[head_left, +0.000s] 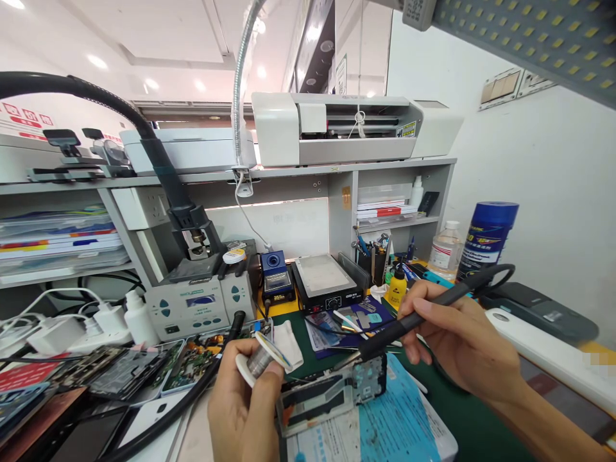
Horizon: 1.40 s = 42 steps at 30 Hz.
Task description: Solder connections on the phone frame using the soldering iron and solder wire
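Observation:
My left hand (248,401) is closed around a spool of solder wire (262,360), thumb against its rim. Just beside that thumb, an opened phone frame (320,405) stands tilted on its long edge; whether my fingers also grip it is hidden. In my right hand (455,330) I hold a black soldering iron (414,317) like a pen, pointing down to the left. Its tip (344,362) is at the upper edge of the phone frame; contact cannot be made out. Under the frame lies a blue and white printed pad (404,410).
Behind my hands are a hot-air station (199,301), a small soldering controller (276,279) and a heating plate (327,282). Phone parts (120,372) crowd the left, crossed by a black hose (192,394). A yellow bottle (396,287) and blue spray can (487,240) stand right.

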Available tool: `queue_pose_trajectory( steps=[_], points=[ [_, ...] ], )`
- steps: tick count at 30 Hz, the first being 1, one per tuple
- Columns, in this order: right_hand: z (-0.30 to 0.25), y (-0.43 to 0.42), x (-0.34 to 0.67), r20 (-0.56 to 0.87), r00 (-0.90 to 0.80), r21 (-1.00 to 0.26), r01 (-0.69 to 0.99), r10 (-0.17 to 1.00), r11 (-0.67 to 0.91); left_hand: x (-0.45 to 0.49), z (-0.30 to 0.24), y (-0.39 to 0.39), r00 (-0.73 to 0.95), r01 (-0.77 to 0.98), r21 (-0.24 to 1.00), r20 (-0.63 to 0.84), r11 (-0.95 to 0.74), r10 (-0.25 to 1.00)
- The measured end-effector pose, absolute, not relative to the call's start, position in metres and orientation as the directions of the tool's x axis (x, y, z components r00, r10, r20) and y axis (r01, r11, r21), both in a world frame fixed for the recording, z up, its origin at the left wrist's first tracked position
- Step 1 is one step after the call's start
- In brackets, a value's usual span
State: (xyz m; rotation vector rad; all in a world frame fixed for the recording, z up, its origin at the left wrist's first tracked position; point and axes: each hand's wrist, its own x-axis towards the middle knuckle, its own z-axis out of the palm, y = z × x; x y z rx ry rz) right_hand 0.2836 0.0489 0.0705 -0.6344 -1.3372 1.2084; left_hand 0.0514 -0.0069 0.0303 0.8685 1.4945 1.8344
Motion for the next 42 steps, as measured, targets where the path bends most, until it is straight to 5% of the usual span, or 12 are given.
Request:
queue_pose_trajectory(
  steps=[42],
  points=[
    [0.0732, 0.0478, 0.2827, 0.380, -0.191, -0.903, -0.290, 0.905, 0.318, 0.0523, 0.0340, -0.0082, -0.614, -0.033, 0.987, 0.102, -0.155, 0.783]
  ],
)
